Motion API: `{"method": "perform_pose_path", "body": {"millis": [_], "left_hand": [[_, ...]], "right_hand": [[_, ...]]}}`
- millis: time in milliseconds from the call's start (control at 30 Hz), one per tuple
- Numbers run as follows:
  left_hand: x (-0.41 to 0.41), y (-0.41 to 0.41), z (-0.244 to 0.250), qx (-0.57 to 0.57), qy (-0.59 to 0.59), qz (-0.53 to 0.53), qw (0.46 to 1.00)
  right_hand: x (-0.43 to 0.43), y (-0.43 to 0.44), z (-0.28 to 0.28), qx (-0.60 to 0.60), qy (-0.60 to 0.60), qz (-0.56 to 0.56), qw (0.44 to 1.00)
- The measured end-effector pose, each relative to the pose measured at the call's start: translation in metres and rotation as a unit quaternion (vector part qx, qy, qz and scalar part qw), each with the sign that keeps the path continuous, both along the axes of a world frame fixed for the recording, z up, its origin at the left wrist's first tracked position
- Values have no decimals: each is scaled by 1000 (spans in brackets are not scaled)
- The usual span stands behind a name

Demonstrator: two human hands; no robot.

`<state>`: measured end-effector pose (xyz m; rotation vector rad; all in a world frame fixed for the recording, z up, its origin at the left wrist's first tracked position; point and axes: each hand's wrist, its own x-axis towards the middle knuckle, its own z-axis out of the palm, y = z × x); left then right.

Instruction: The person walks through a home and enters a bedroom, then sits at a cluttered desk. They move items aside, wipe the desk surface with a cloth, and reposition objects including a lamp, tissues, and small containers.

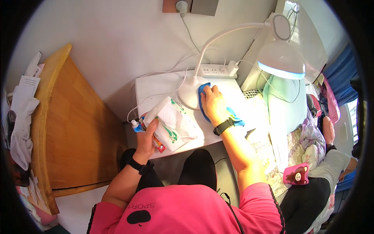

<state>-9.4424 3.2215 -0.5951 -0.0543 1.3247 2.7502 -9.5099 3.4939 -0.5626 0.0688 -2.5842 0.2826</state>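
My left hand (147,139) grips a white plastic pack of tissues (175,124) with green print. The same hand also holds a small tube with a white cap (136,125) and a red-orange sachet (159,146). My right hand (214,103) presses a blue cloth (204,114) against the white tabletop, right beside the round base of a desk lamp (187,95). Part of the cloth is hidden under my fingers and wrist. The lamp's shade (280,63) is lit and hangs to the right on a curved neck.
A power strip (216,70) with plugs lies along the back of the small white table (155,84); a white cable loops over its left side. A wooden cabinet (79,125) stands left. On the right is a bed with a green pillow (285,105), and a person (315,181) is there.
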Motion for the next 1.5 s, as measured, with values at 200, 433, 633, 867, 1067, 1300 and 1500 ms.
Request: {"method": "perform_pose_path", "body": {"millis": [200,433,633,867,1067,1300,1500], "left_hand": [[0,-7,-7,-14,4,0,1000],[0,-1,-2,-1,-7,-4,1000],[0,-5,-5,-12,6,-5,1000],[2,-1,-4,-21,-7,-7,1000],[0,-8,-10,-42,-31,14,999],[1,-4,-1,-36,-27,11,999],[1,-4,-3,-42,-20,12,999]], "right_hand": [[9,2,-7,-43,45,31,998],[-11,45,-16,-31,-16,-69,997],[42,17,-25,114,12,-35,993],[51,-20,-37,164,35,-3,986],[76,-22,-17,41,18,189,981],[38,84,3,-113,-14,1,994],[46,142,-41,31,-52,-83,995]]}}
